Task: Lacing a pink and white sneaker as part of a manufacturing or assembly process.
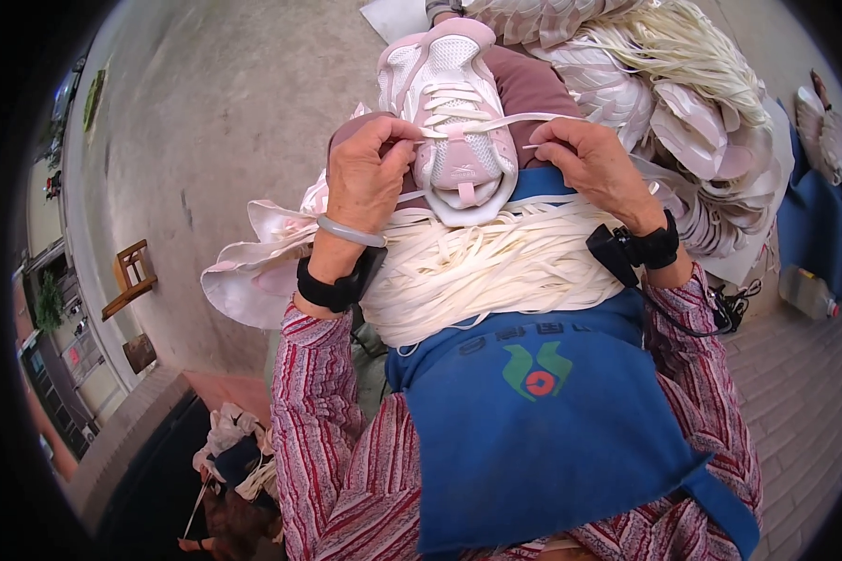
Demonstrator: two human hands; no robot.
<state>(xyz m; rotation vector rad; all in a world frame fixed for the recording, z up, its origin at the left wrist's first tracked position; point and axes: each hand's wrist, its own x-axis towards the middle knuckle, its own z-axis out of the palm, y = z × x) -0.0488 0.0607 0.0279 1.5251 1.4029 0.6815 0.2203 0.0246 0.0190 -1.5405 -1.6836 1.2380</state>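
The pink and white shoe (462, 170) sits between the left hand (372, 176) and the right hand (601, 168). Both pinch tips of white lace (524, 119) by the shoe. A cream string pile (482, 269) lies on its near side.

Behind the left hand (363, 182) sit a pale bangle (351, 233) and a black wristband (322, 288); behind the right hand (597, 168), a black strap (659, 245) and dark cable (675, 324). Beyond both: red-striped sleeves (313, 383), blue apron (552, 458).
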